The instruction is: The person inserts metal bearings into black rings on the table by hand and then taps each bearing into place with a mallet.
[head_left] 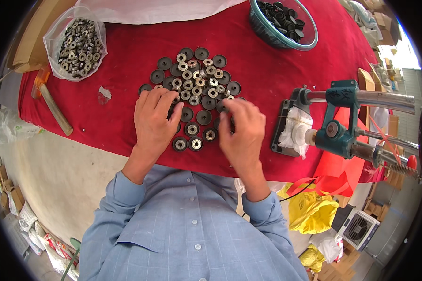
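Hammer [56,110] with a wooden handle lies left of the left hand on the red-covered tabletop [112,124]; beyond it, ahead and left of that hand, stands a clear plastic bag [49,52] full of steel ball bearings.

At the near left edge of the spread, the left hand [154,114] bends its fingers down, thumb close to the forefinger; I cannot tell whether they are clamped on a piece.

Between and ahead of both hands lie loose ball bearings [188,85], many resting on or among black dished caps [203,117]. Nearer the body, between the hands, several caps carry a seated bearing [195,143].

At the right edge of the spread, the right hand [242,131] points thumb and forefinger inward; blur hides whether they are apart or pinching something.

Ahead and right of it sits a glass bowl [263,31] of more black caps; directly right stands a green bench press [330,140].

As a judgement, good handling here means taking each bearing by its outer rim, keeping it flat over the cap's middle, and pressing evenly with the fingertips. A tilted ring could catch, and crowded neighbours could be knocked aside.
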